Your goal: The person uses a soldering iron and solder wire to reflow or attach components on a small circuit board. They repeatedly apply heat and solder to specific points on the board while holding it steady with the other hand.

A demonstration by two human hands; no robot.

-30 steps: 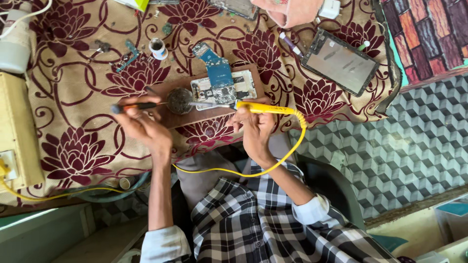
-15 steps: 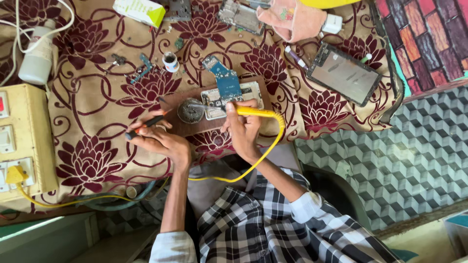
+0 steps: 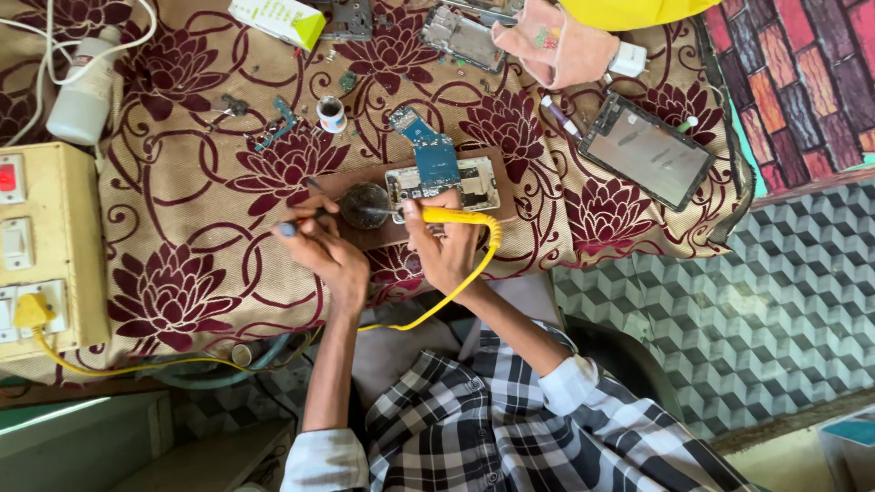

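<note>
Cloth (image 3: 191, 191): floral maroon-and-tan cover across the upper left and centre of the frame; its top and left edges are cut off.
Switchboard (image 3: 41, 246): cream box at the left edge, partly out of frame, a yellow plug in its lower part.
Tablet (image 3: 647, 150): dark screen lying upper right, tilted; a pink cloth's corner overlaps the area just above it.
Board (image 3: 365, 239): brown slab at centre, mostly covered by the phone and both hands.
Phone (image 3: 442, 178): opened, back off, on the board at centre; small parts inside too fine to make out.
Right hand (image 3: 447, 255): closed around the iron, just below the phone.
Left hand (image 3: 328, 251): pinched on the tool, beside the right hand but not touching it.
Iron (image 3: 456, 217): yellow handle with a cord looping down; its tip meets a dark round pad, contact point unclear.
Tool (image 3: 305, 221): thin, dark, blue-ended; its working end is hidden by fingers.
Bottle (image 3: 82, 96): white, upper left, label unreadable.
</note>
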